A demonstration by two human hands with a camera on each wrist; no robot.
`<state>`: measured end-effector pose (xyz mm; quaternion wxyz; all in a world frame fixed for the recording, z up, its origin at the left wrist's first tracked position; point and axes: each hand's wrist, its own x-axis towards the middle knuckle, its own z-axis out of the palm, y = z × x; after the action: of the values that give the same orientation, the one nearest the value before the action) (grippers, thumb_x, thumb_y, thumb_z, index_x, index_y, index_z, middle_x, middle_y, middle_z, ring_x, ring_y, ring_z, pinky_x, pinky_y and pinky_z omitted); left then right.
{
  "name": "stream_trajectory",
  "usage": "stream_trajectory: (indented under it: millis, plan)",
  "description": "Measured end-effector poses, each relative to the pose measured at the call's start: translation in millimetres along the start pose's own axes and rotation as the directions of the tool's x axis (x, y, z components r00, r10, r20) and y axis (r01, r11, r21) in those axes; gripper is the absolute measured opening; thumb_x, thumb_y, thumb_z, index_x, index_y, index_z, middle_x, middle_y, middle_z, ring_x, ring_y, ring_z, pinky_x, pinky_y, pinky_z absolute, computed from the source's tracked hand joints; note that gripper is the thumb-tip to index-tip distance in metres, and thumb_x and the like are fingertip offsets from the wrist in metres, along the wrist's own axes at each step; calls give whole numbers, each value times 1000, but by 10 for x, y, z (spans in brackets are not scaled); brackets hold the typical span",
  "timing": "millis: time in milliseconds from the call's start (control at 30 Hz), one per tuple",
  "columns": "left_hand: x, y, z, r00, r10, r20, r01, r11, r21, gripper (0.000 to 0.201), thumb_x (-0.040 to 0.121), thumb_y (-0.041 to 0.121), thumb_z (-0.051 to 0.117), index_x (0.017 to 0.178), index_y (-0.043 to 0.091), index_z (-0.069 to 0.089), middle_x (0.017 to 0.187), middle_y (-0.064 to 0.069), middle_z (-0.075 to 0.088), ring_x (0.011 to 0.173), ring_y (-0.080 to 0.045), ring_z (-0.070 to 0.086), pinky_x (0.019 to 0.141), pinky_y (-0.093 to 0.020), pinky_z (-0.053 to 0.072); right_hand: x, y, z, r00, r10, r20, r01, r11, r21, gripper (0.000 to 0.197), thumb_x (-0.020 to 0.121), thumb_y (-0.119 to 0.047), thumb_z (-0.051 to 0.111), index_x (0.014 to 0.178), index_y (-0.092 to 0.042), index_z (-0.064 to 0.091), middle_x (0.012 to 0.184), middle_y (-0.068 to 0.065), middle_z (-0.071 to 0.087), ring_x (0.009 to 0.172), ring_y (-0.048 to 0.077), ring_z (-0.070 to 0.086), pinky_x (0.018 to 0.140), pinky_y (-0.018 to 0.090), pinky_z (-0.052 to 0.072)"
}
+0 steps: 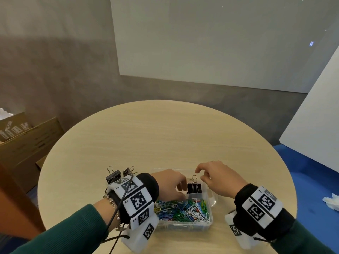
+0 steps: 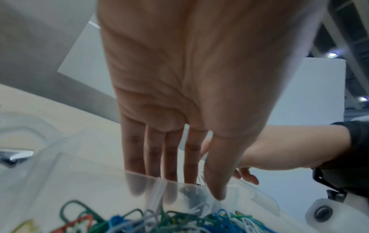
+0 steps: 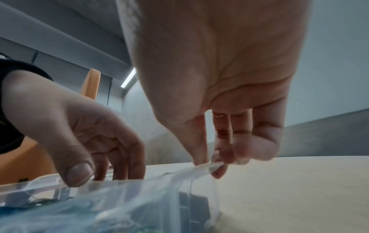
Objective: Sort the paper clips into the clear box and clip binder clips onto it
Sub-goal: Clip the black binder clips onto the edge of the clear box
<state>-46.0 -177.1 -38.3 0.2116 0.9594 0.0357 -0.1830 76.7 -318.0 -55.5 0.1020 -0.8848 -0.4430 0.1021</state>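
Note:
A clear box [image 1: 183,225] sits at the near edge of the round table, its front compartment full of coloured paper clips [image 1: 183,209]. A black binder clip [image 1: 194,187] stands upright in the far compartment, handles up. My left hand [image 1: 180,191] reaches into the box just left of that clip; its straight fingers [image 2: 155,173] go down behind a clear wall, with the thumb on the near side. My right hand [image 1: 202,176] hovers at the far right of the box, and its thumb and fingertips [image 3: 219,157] pinch the box's clear rim [image 3: 207,167].
Two more black binder clips [image 1: 112,176] [image 1: 129,171] lie on the wooden table [image 1: 165,134] behind my left wrist. A cardboard box [image 1: 27,143] stands off the table's left. A white board [image 1: 311,125] leans at right, with crumpled tissue [image 1: 332,201] below it.

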Motion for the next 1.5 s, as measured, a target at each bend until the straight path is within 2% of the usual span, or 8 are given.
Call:
stream_trajectory:
  millis: [133,267,400,600,767,1167,1300,1500]
  plan:
    - [7,12,14,999,-32,21,33,999,-36,43,90,38,60,125,14,51,125,-3,60,109,-20,58,97,-37,48,-36,28,9,1000,-15,-5,15,999,32,24,96,-25,47,119,-28,53,97,0,63,92,18,57,82,35,48]
    - [15,44,-10,999,18,42,-16,999,-48,46,91,37,60,130,15,49,131,-1,56,115,-18,56,99,-33,45,-56,16,13,998,-40,-41,41,999,14,24,95,-26,49,119,-29,48,94,-4,63,86,17,55,78,36,49]
    - [-65,-63,-182,1000,-20,-7,20,998,-67,41,93,35,57,129,18,52,129,1,57,113,-14,56,99,-30,44,-80,7,27,996,-43,-75,43,999,1,27,96,-28,50,122,-32,44,94,-5,65,89,18,59,77,37,51]
    - [-281,-601,-542,957,-226,-183,236,971,32,37,90,31,63,124,20,54,122,3,60,101,-14,58,90,-29,48,-80,8,57,994,-35,-102,34,999,-5,37,96,-29,50,132,-32,43,100,-7,66,95,16,59,80,32,49]
    - [-358,-929,-492,934,-345,-94,355,926,131,40,85,31,69,122,24,56,121,5,58,104,-14,57,90,-28,48,-63,-4,73,994,-37,-98,30,997,-67,34,97,-29,47,132,-30,49,108,-6,66,102,17,60,82,32,48]
    - [-267,-1082,-476,926,-327,-191,350,931,100,18,82,21,72,99,14,71,93,0,71,78,-12,61,73,-23,48,-68,-9,67,996,-31,-79,24,996,-90,36,98,-29,45,134,-31,47,108,-7,67,102,17,61,82,31,49]
    - [-238,-1095,-498,911,-304,-280,346,931,118,13,84,8,64,90,12,75,68,7,60,72,-12,61,75,-25,55,-62,-4,69,996,-25,-87,16,994,-108,36,98,-28,44,133,-31,48,111,-5,66,101,19,61,80,32,49]
    - [-245,-1074,-511,936,-294,-195,326,931,162,9,83,20,69,90,18,75,90,2,73,77,-11,63,75,-26,55,-57,-8,84,996,-21,-85,11,993,-116,36,98,-30,45,134,-31,47,116,-3,65,103,20,61,81,32,49]
